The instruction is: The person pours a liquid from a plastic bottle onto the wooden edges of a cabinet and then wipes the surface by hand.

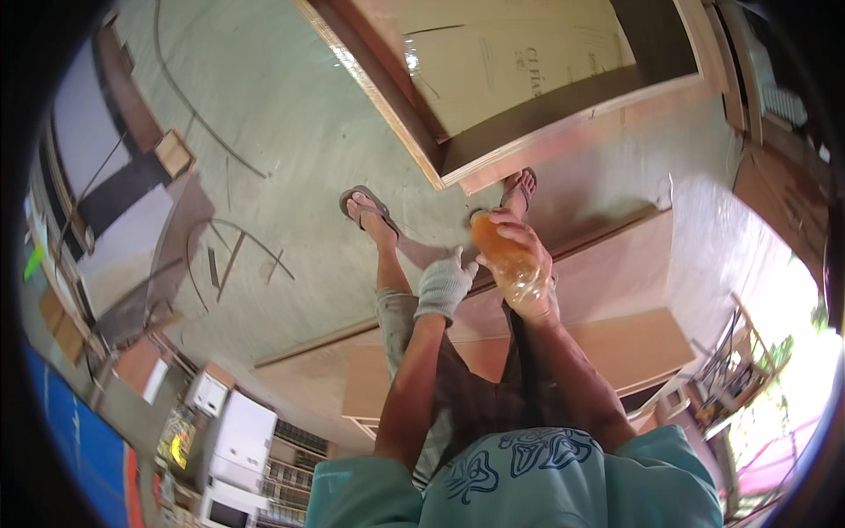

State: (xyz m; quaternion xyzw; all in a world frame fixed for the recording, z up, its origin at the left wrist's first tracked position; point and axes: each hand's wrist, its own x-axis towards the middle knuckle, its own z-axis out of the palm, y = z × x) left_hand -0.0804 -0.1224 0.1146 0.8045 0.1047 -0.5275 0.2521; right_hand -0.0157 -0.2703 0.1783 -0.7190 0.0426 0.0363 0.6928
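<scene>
My right hand (532,251) is wrapped round a crinkled clear plastic bottle (498,249) with orange-brown contents. The bottle tilts, its orange part lying at the far left of my grip and its clear, wrinkled part near my wrist. A pale knitted glove covers my left hand (444,285), just left of the bottle. Some of its fingers stretch out and apart, with nothing seen in them. Both hands are above the floor between my legs.
Ahead stands a large wooden frame (444,163) round a cardboard-coloured panel (519,62). A long thin wood strip (330,339) and wide boards (629,348) lie by my legs. Loose cables (192,110) and sticks (231,260) are on the left floor; white cabinets (242,431) stand lower left.
</scene>
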